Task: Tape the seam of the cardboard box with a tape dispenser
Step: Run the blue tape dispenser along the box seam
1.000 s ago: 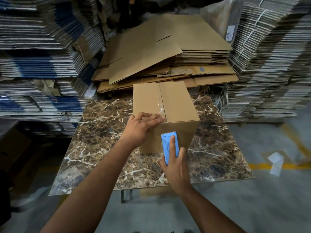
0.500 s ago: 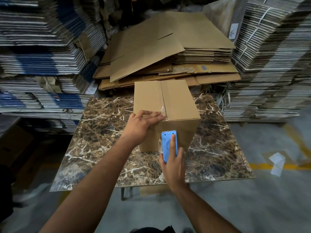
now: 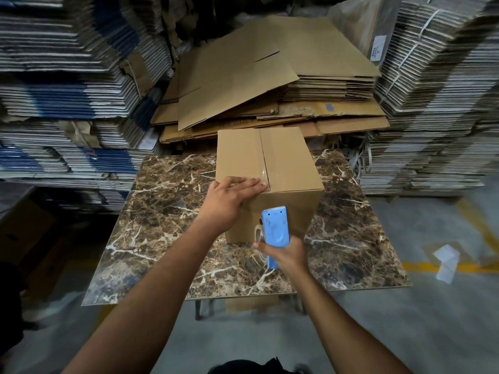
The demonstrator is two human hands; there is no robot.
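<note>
A grey concrete floor [image 3: 405, 333] with a yellow painted line runs under a brown marble-patterned tabletop [image 3: 167, 225], and the whole corner is walled in by cardboard. Nearest to the person, the right hand [image 3: 286, 255] is wrapped around the lower end of a blue plastic tape dispenser [image 3: 275, 233], its toothed cutter pointing up against the near face of the box; a clear roll shows at its left side. The dispenser looks light and rigid, best held low on the body as it is here, well clear of the teeth. Just beyond, the left hand [image 3: 232, 195] lies flat, fingers spread, on the near top edge of the plain brown cardboard box [image 3: 286, 168], fingertips touching the glossy clear tape [image 3: 263, 171] along the centre seam. The box stands upright in the middle of the table; it appears light and probably empty, so it would slide or dent under a hard push, and pressing down near the stiffer edge seems the sound way to steady it. Behind it lie flattened brown cartons [image 3: 256, 76], flanked by tall bundles of stacked folded board [image 3: 437, 103].
</note>
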